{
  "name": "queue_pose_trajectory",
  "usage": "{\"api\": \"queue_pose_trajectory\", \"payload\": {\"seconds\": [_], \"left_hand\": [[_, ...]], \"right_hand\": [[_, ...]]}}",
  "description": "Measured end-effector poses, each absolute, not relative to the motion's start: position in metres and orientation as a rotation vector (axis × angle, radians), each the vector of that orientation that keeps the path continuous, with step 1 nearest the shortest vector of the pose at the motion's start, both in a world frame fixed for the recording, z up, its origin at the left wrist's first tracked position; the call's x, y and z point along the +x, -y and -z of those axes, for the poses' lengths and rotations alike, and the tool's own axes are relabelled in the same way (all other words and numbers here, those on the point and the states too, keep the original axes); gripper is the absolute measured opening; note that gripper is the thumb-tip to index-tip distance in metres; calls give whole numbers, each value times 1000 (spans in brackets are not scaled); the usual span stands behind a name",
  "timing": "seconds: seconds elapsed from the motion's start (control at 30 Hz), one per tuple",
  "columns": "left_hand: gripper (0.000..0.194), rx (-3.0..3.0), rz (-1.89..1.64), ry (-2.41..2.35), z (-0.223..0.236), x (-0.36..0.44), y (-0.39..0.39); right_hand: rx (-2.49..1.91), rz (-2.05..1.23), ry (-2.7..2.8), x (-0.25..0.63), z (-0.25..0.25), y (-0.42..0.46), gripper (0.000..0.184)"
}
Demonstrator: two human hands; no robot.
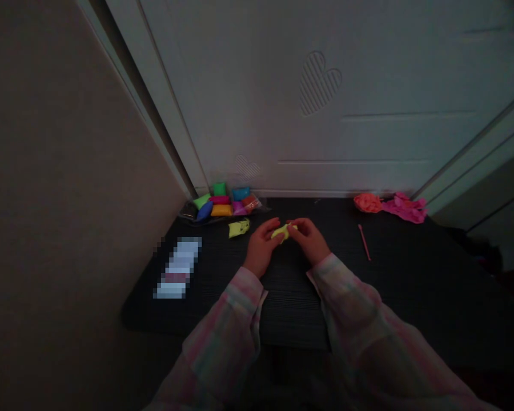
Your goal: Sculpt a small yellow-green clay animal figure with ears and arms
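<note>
Here, pinching a yellow lump (279, 233) between left hand (259, 246) and right hand (312, 242), over the dark table (291, 311).
With a yellow packet (238, 229) just left, bagged coloured packets (221, 210) at far left, a pink stick (364, 242) right, a crumpled pink bundle (406, 207) at far right.

Left sleeve (223, 325) and right sleeve (368, 311) long, loose, matching; pale cloth, plaid with soft-edged pink and blue-green bands, colours muted in dim light. Left cuff (253, 283) and right cuff (324, 270) wide, loose-edged. Left hand (260, 248), right hand (312, 241) bare.
</note>
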State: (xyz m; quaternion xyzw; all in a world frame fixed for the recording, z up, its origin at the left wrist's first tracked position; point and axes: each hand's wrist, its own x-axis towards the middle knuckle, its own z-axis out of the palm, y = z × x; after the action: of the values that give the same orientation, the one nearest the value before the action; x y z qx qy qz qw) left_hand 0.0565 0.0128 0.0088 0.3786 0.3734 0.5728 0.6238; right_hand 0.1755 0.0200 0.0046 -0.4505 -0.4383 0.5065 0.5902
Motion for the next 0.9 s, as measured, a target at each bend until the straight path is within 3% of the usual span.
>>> {"api": "queue_pose_trajectory", "payload": {"seconds": [0.07,0.17,0.5,0.6,0.77,0.9], "left_hand": [[45,939,-1343,-865,-7,56,-14],[43,980,-1354,-884,-7,55,-14],[39,978,-1305,-941,-7,56,-14],[41,965,-1285,-853,-4,55,-15],[25,749,-1301,-687,-8,59,-11],[32,531,-1247,-714,-16,61,-9]], "right_hand": [[-1049,-1176,1077,173,-1,-19,30],[-1125,-1122,1253,173,1,-16,31],[-1514,-531,1654,177,-15,-9,26],[-1500,-544,1665,175,-17,-6,26],[-1445,-739,1673,167,-14,0,23],[-1499,-619,1818,158,-9,3,19]]}}
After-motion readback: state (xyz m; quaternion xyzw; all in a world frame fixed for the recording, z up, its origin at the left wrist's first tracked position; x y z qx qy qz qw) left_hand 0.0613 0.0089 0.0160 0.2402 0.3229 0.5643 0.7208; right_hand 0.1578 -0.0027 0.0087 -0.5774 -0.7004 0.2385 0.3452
